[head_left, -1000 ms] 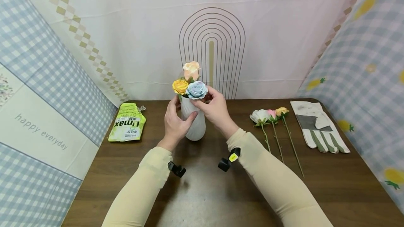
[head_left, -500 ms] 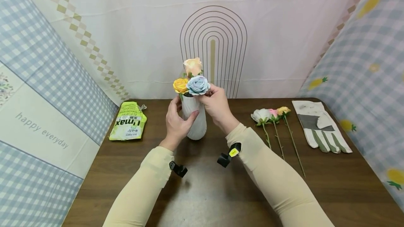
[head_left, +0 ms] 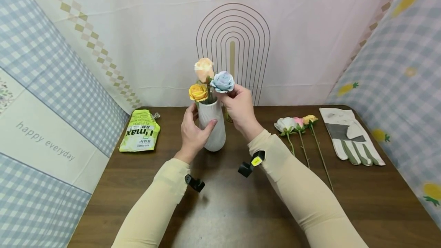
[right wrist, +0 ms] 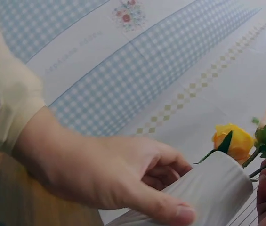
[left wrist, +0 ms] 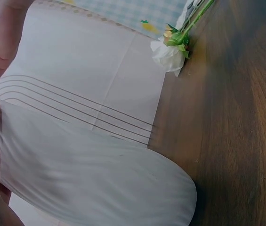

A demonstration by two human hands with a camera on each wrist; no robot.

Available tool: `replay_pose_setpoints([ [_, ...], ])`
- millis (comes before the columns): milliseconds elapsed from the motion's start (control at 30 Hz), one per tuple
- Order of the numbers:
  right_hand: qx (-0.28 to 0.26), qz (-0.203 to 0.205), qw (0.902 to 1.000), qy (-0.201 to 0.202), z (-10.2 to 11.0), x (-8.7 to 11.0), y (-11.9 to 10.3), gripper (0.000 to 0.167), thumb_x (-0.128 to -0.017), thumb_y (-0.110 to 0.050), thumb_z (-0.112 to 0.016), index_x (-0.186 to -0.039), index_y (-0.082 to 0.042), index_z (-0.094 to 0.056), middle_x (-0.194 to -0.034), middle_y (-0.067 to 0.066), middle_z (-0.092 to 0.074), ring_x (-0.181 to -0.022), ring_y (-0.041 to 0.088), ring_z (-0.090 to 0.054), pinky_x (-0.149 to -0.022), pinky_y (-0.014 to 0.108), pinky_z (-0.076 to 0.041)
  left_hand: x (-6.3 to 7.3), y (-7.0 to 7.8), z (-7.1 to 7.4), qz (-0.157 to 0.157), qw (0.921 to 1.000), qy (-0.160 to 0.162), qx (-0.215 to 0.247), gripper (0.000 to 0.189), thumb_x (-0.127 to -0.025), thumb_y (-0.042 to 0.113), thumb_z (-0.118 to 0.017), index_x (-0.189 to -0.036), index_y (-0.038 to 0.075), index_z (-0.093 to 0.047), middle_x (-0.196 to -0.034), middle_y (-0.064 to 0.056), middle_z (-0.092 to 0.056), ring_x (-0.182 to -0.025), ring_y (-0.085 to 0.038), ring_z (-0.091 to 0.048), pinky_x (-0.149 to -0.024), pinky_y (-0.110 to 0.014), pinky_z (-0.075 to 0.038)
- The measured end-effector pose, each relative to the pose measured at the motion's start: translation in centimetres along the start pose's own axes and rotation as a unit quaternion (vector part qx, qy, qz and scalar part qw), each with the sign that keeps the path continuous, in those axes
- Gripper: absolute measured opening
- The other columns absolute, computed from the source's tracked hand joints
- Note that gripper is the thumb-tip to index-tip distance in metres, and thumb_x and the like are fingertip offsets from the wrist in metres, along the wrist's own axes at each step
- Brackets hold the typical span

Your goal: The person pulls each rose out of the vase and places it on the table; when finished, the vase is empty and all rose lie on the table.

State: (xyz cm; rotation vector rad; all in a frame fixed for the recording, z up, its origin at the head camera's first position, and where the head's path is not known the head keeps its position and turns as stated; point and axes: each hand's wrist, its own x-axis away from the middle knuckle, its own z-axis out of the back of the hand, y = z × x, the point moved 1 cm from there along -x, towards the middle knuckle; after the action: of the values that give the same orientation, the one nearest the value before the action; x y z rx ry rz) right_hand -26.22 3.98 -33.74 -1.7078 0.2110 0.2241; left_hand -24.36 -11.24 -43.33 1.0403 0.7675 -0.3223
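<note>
A white ribbed vase (head_left: 213, 125) stands upright on the table, gripped round its upper body by my left hand (head_left: 195, 129). Just under its bloom, my right hand (head_left: 240, 108) pinches a light blue rose (head_left: 222, 82) above the rim's right side. Inside the vase stand a yellow rose (head_left: 198, 92) at the left and a peach rose (head_left: 204, 69) behind it. From the right wrist, the yellow rose (right wrist: 234, 142) shows at the mouth of the vase (right wrist: 217, 188). The vase's side (left wrist: 100, 174) fills much of the left wrist view.
To the right lie a white rose (head_left: 285, 124), a pink rose (head_left: 299, 121) and a yellow-orange rose (head_left: 309, 119) on long stems. Beyond them is a white and grey work glove (head_left: 351, 137). A green-yellow packet (head_left: 140, 131) lies at the left. Cloth hangs behind the table.
The blue rose has risen and shifted right with my right hand, uncovering the vase's rim. The peach rose has swung slightly up and left. My left hand stays on the vase.
</note>
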Motion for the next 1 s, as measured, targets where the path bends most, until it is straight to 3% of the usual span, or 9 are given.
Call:
replay_pose_setpoints([
  [200,-0.057,-0.005,0.9984,0.006,0.1,-0.8,-0.1,0.029,-0.089,-0.008,-0.068,-0.116,0.002,-0.065,-0.103,0.011,-0.070,-0.095,0.017,-0.065,-0.081,0.029,-0.052,-0.1,0.0,-0.1,-0.011,0.9999,0.010,0.006,0.071,-0.075,0.029,-0.081,-0.130,-0.002,-0.048,-0.112,-0.016,-0.057,-0.101,-0.027,-0.058,-0.084,-0.048,-0.052],
  [367,-0.049,-0.038,0.9976,-0.031,0.0,-0.9,0.3,0.022,-0.096,-0.016,-0.059,-0.112,-0.002,-0.062,-0.092,0.005,-0.066,-0.082,0.015,-0.057,-0.072,0.031,-0.045,-0.1,0.1,-0.1,-0.010,0.9999,0.009,0.005,0.070,-0.076,0.029,-0.081,-0.129,-0.002,-0.048,-0.112,-0.015,-0.057,-0.101,-0.026,-0.058,-0.084,-0.046,-0.052],
  [500,-0.038,-0.046,0.9972,-0.045,-0.1,-1.0,0.7,0.023,-0.096,-0.005,-0.056,-0.118,-0.002,-0.058,-0.097,0.004,-0.062,-0.081,0.014,-0.054,-0.068,0.029,-0.045,-0.1,0.0,-0.1,-0.007,1.0000,0.005,0.003,0.069,-0.076,0.028,-0.081,-0.130,0.000,-0.048,-0.114,-0.014,-0.056,-0.103,-0.024,-0.057,-0.087,-0.039,-0.051],
  [600,0.002,-0.031,0.9990,-0.034,0.1,-1.0,1.0,0.029,-0.091,0.004,-0.055,-0.120,0.002,-0.059,-0.099,0.008,-0.062,-0.082,0.014,-0.055,-0.066,0.025,-0.048,0.0,0.0,-0.2,-0.011,0.9999,0.004,0.003,0.067,-0.077,0.027,-0.081,-0.130,0.000,-0.048,-0.115,-0.013,-0.056,-0.104,-0.024,-0.057,-0.087,-0.038,-0.051],
  [700,0.062,-0.009,0.9979,-0.014,0.4,-1.0,1.2,0.023,-0.090,0.003,-0.057,-0.112,0.003,-0.064,-0.093,0.010,-0.062,-0.080,0.015,-0.055,-0.063,0.023,-0.049,0.0,0.0,-0.2,-0.014,0.9999,0.004,0.002,0.067,-0.077,0.027,-0.080,-0.130,0.000,-0.048,-0.115,-0.014,-0.056,-0.105,-0.024,-0.057,-0.087,-0.038,-0.051],
  [1000,0.186,0.044,0.9814,0.024,0.3,-0.6,0.8,0.010,-0.088,-0.006,-0.064,-0.092,0.001,-0.071,-0.079,0.009,-0.066,-0.070,0.015,-0.059,-0.058,0.024,-0.052,0.0,0.0,-0.1,-0.009,0.9999,0.004,0.005,0.068,-0.077,0.029,-0.080,-0.130,0.000,-0.048,-0.117,-0.014,-0.056,-0.106,-0.024,-0.057,-0.088,-0.038,-0.051],
])
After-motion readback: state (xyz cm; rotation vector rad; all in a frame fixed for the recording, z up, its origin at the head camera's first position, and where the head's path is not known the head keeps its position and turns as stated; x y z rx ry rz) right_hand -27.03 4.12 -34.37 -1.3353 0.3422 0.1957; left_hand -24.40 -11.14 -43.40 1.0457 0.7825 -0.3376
